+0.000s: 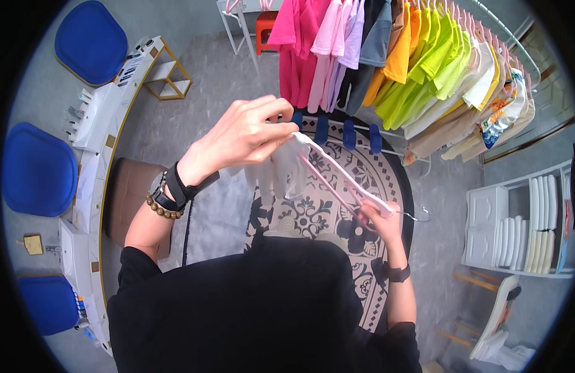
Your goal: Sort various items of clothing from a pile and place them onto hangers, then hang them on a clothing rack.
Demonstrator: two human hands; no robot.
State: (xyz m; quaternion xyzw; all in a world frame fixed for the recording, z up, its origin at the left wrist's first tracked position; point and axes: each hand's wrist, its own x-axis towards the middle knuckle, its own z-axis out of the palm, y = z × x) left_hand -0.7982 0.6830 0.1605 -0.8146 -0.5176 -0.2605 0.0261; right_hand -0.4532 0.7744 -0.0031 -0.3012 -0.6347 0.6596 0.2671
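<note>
Pink hanger and pale cloth, both in hand

Right hand: closed round the hanger beside its metal hook. Left hand: pinching the cloth at the hanger's opposite end; blur leaves unclear whether the tip is gripped too. Location: hanger slanting between the hands, above a patterned rug. Step, as judged: fitting cloth and hanger together, or parting them. Next move: likely wants a steady hook end and cloth guided along the arm. Beyond: hung row of coloured garments.

Pale pink hanger, slanted, metal hook on its right, thin whitish cloth drooping at hanger's left end
</note>
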